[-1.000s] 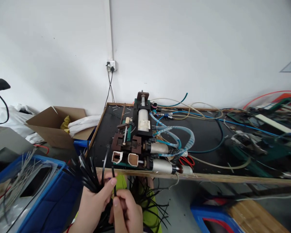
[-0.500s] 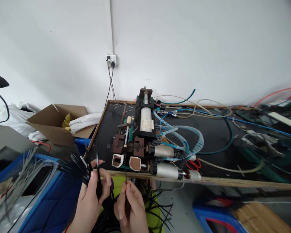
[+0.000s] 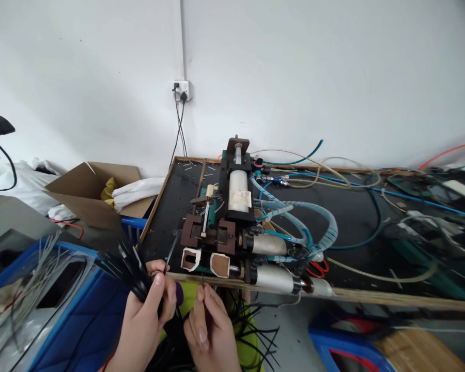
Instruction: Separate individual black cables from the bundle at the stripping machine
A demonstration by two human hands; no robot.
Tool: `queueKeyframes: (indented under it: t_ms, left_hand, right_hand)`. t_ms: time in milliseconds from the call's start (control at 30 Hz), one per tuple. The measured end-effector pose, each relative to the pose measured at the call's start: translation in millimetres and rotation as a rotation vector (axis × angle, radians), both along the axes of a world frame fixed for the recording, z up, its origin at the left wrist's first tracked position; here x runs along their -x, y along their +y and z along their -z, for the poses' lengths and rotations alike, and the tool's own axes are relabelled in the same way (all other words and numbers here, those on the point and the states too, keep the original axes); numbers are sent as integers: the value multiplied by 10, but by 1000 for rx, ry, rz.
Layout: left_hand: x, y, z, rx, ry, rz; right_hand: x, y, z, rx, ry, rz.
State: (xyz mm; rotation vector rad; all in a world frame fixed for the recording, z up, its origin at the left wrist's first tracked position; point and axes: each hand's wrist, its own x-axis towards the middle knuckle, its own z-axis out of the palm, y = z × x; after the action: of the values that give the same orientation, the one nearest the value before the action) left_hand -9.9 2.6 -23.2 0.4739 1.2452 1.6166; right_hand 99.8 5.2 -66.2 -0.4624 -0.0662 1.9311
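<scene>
My left hand [image 3: 147, 320] is wrapped round a fanned bundle of black cable ties [image 3: 129, 266] at the bottom centre-left. My right hand [image 3: 209, 328] sits just beside it, fingers pinched on a single thin black tie [image 3: 202, 289] that points up. Both hands hover below the front wooden edge of the black workbench [image 3: 356, 217]. Right above them on the bench stands a small pneumatic machine [image 3: 232, 217] with a white cylinder, brown clamp blocks and two white-rimmed openings [image 3: 205, 261] facing me. More black ties [image 3: 251, 330] lie loose below my hands over something yellow-green.
Blue hoses [image 3: 306, 222] and assorted cables spread over the bench to the right. A blue crate [image 3: 42, 299] with pale strips stands at the left. Behind it an open cardboard box [image 3: 96, 194] sits on the floor. A wall socket [image 3: 182, 90] with plugged cords is above the bench.
My right hand has drawn one tie away from the bundle and moved slightly up towards the bench edge. The view has shifted a little, so the machine sits further right.
</scene>
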Motion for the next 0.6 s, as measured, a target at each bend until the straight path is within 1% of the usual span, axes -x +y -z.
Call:
queueKeyframes:
  t_ms: [167, 233, 300, 367, 433, 500, 567, 600]
  left_hand:
    - [-1, 15, 30, 3, -14, 27]
    - [0, 15, 30, 51, -36, -4]
    - [1, 1, 24, 79, -53, -23]
    - [0, -27, 16, 51, -40, 12]
    - [-4, -66, 15, -10, -14, 76]
    - [-9, -107, 27, -50, -5, 103]
    - [-15, -148, 56, -67, -10, 116]
    - [-17, -169, 74, -73, -12, 130]
  right_hand:
    - [12, -3, 7, 15, -14, -1]
    - [22, 1, 11, 12, -46, -1]
    - [35, 3, 13, -23, -121, 21]
    - [50, -14, 10, -79, -276, 63]
    - [47, -72, 12, -142, -503, 86]
    - [-27, -183, 46, -179, -744, 91]
    - [-252, -333, 143, -189, -975, 129]
    - [-443, -409, 214, -187, -1106, 157]
